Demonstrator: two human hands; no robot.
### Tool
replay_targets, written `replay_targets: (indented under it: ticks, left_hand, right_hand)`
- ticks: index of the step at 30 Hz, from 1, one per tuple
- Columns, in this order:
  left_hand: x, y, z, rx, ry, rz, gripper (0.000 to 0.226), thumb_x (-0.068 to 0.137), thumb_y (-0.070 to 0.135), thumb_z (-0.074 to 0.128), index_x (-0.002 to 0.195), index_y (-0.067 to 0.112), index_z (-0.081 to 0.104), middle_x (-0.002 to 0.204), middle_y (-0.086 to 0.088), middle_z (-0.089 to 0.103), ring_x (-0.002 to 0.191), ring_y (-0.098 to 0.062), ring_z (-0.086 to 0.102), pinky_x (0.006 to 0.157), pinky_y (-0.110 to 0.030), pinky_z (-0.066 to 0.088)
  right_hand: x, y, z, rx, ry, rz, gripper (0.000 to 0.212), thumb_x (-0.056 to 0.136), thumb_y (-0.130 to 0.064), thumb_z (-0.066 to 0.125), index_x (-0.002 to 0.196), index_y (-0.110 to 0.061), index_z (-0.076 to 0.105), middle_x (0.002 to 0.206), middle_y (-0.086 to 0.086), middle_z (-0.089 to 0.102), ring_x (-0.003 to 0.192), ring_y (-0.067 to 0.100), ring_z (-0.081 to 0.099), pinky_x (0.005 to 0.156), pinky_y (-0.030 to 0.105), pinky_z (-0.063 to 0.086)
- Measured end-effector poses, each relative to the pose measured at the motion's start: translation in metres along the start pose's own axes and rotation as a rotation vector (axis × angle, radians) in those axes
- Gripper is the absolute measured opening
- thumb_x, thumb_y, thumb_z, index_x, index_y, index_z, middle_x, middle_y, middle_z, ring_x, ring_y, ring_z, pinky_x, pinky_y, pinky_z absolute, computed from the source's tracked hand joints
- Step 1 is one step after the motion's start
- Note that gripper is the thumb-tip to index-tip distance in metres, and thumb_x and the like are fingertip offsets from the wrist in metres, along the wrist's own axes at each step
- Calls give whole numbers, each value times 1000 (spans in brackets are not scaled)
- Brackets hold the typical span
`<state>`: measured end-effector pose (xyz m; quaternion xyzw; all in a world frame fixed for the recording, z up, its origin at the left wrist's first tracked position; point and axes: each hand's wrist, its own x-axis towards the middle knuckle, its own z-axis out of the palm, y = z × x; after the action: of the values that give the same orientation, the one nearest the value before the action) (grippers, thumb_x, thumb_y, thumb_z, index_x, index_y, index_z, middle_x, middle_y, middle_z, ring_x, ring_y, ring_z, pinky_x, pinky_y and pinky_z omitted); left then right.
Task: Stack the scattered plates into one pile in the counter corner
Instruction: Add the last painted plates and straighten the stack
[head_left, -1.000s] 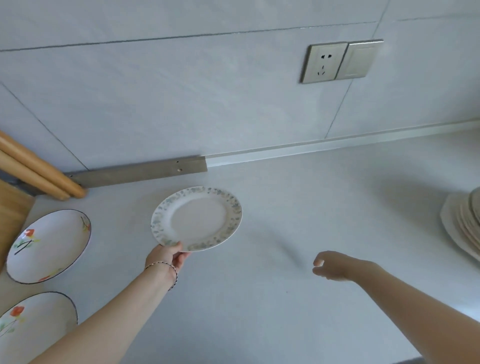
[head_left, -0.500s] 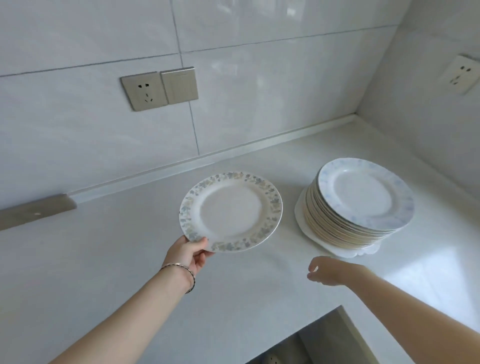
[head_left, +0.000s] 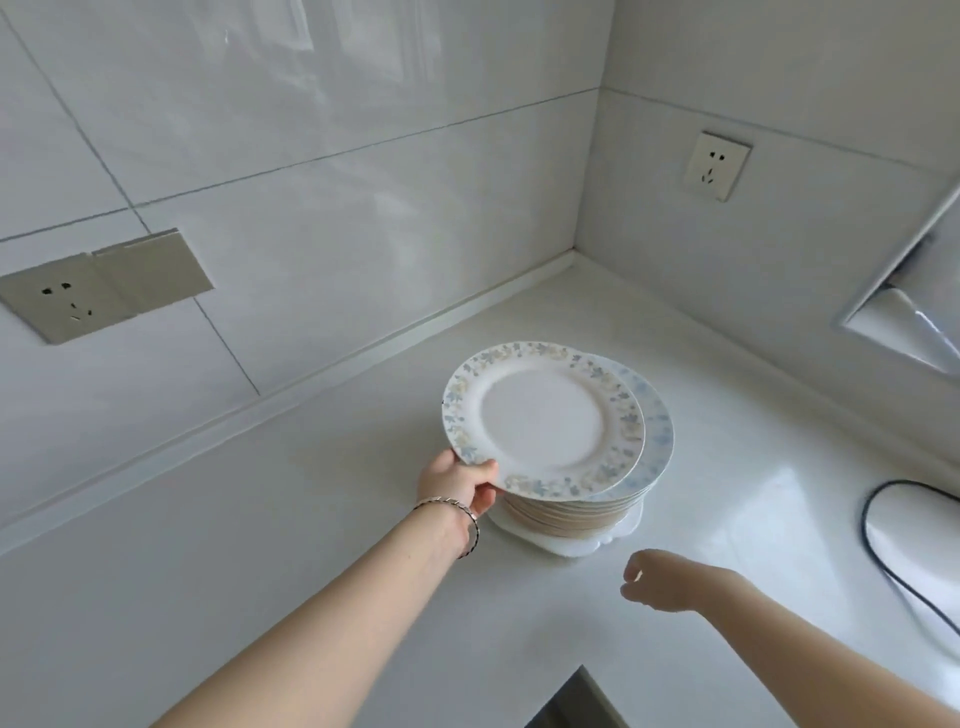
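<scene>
Now the left hand (head_left: 457, 486) pinches the near-left rim of a floral-rimmed plate (head_left: 543, 418), thumb on top and fingers underneath, holding it over the plate pile (head_left: 597, 506) and offset toward the pile's left side. That pile sits on the white counter (head_left: 260, 545) near the wall corner. Just in front of the pile, the right hand (head_left: 662, 579) hovers empty, fingers loosely curled.

One head-worn camera looks forward and down, close above the counter (head_left: 260, 545). It faces the tiled corner (head_left: 582, 249); edges seem bent, probably by the wide lens.
</scene>
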<state>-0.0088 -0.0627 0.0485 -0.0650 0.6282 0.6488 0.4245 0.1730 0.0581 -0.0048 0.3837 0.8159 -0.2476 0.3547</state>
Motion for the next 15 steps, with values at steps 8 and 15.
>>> replay_targets:
  ticks: [8, 15]
  left_hand:
    - [24, -14, 26, 50, -33, -80, 24, 83, -9, 58, 74, 13, 55, 72, -6, 59, 46, -13, 58, 32, -8, 40]
    - [40, -15, 28, 242, -62, -11, 8, 86, 3, 62, 82, 8, 57, 71, -7, 59, 35, -10, 55, 33, -14, 47]
  right_hand:
    - [10, 14, -2, 77, 14, 53, 42, 96, -27, 39, 131, -5, 48, 134, 8, 53, 110, 21, 55, 98, 28, 42]
    - [20, 15, -1, 51, 5, 67, 44, 97, -28, 38, 134, -5, 45, 114, 6, 54, 96, 15, 48, 93, 27, 42]
